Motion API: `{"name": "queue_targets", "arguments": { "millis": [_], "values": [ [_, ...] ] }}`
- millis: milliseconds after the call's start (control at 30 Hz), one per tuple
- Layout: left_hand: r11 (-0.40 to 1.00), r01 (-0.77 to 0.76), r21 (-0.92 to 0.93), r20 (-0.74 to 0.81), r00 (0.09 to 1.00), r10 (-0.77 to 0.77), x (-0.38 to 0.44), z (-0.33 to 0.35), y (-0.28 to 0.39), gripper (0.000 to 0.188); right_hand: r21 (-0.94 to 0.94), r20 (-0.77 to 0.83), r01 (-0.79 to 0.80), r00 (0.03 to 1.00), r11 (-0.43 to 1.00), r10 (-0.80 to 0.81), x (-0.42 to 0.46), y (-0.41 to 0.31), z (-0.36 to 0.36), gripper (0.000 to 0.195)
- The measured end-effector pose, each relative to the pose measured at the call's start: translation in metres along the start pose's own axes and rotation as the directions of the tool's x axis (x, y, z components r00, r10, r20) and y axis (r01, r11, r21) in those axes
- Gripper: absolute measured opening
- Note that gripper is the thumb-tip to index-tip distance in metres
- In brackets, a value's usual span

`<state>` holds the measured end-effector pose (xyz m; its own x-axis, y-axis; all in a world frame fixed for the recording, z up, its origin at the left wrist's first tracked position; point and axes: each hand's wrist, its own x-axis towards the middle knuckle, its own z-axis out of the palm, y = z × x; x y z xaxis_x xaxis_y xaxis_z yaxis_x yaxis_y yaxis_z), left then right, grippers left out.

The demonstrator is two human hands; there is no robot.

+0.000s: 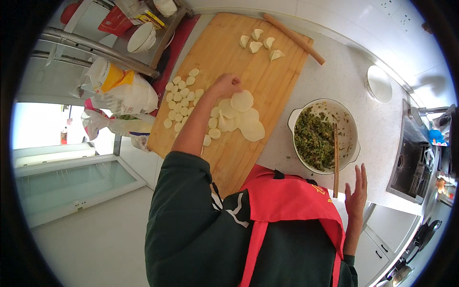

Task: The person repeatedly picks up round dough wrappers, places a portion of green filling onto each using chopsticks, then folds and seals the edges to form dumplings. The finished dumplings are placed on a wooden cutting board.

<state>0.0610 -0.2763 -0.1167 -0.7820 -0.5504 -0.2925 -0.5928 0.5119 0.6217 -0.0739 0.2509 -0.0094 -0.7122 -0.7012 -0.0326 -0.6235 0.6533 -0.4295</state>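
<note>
My left hand (227,85) reaches over the wooden board (229,39) with its fingers curled. Its fingertips are beside the upper edge of a round dough wrapper (242,100); whether they pinch it is hidden. Several more flat wrappers (252,130) overlap just below. Many small dough discs (178,97) lie left of my forearm, which covers some. Farther up the board sit several folded dumplings (255,47). My right hand (356,195) is raised with fingers apart, holding nothing. Near it a pair of chopsticks (336,161) rests across a white two-handled pot (353,125) of chopped green filling (312,140).
A rolling pin (294,38) lies across the board's far right corner. On the counter at right stands a white bowl (379,84), with a sink (410,158) beyond. Shelving with a metal rail (100,52) and a large plastic sack (129,93) border the board's left side.
</note>
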Motion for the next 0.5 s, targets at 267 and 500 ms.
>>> {"name": "queue_targets", "arguments": {
  "millis": [267,500],
  "values": [
    [0.99,0.052,0.127,-0.037,0.998,-0.048,-0.02,0.02,0.008,0.032,-0.198,-0.014,0.329,0.941,0.923,-0.338,0.01,-0.007,0.04,0.065],
    [0.997,-0.059,0.045,-0.012,0.998,0.059,-0.023,0.012,0.027,0.027,0.386,-0.398,0.226,0.915,0.894,-0.06,0.054,-0.027,0.023,0.012]
  ]
}}
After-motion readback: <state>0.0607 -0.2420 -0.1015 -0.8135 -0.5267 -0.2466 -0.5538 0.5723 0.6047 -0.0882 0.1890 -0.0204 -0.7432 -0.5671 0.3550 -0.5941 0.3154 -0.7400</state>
